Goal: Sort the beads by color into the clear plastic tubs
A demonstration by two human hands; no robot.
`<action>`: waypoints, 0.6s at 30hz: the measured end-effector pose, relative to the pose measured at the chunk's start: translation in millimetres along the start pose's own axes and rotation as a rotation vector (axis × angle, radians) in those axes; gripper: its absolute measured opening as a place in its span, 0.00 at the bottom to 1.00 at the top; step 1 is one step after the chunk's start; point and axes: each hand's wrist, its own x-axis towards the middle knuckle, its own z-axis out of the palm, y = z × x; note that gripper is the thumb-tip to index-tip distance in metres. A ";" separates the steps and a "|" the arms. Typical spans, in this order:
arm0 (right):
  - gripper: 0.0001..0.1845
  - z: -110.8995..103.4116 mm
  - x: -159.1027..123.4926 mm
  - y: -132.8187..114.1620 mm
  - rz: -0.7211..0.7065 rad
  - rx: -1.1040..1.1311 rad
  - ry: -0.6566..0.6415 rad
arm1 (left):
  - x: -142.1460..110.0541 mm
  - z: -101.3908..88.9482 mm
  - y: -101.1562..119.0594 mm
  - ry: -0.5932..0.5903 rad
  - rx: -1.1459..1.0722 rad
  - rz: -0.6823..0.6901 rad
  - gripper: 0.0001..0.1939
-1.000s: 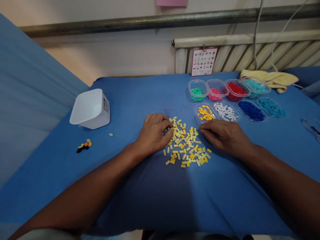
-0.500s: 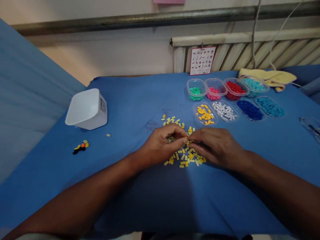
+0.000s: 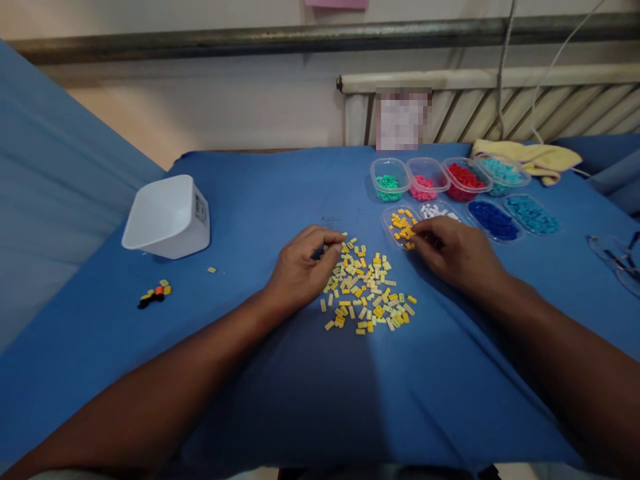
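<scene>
My left hand rests at the left edge of a loose pile of small pale-yellow toy bricks. Its thumb and forefinger close together, and whatever is between them is too small to make out. Over on the right, my right hand reaches to a shallow clear tray of orange-yellow bricks. The fingertips pinch at the tray's right side, among the bricks, and I cannot tell what they hold. Part of the tray of white bricks is hidden behind this hand.
Clear tubs hold green, pink, red and turquoise bricks; blue bricks lie in another tray. A white bin and a small built brick piece are left. Glasses lie far right.
My hands have parted from above the pile. The right one has moved up to the orange-yellow tray, the left one a little left and up, uncovering more of the pile.
</scene>
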 end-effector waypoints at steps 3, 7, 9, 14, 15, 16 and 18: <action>0.10 5.2 10.3 19.6 0.112 0.013 0.067 | 0.9 -0.1 -11.3 -0.026 0.055 0.014 0.07; 0.11 5.4 12.6 22.0 0.141 0.029 0.113 | -2.9 -0.2 -7.9 -0.118 0.169 0.125 0.07; 0.11 2.6 8.4 17.8 0.103 0.025 0.115 | -5.1 -1.8 -3.0 -0.154 0.206 0.150 0.07; 0.10 -4.0 -3.6 4.0 -0.038 0.014 0.090 | -8.7 -6.5 3.0 -0.259 0.276 0.142 0.08; 0.10 -4.8 -5.0 1.0 -0.063 0.013 0.072 | -9.0 -7.0 3.6 -0.277 0.280 0.136 0.08; 0.10 -5.6 -6.0 -1.9 -0.087 0.017 0.051 | -9.1 -7.2 4.4 -0.291 0.282 0.127 0.08; 0.10 -7.3 -7.4 -7.5 -0.137 0.046 0.014 | -8.7 -7.1 7.1 -0.311 0.282 0.115 0.06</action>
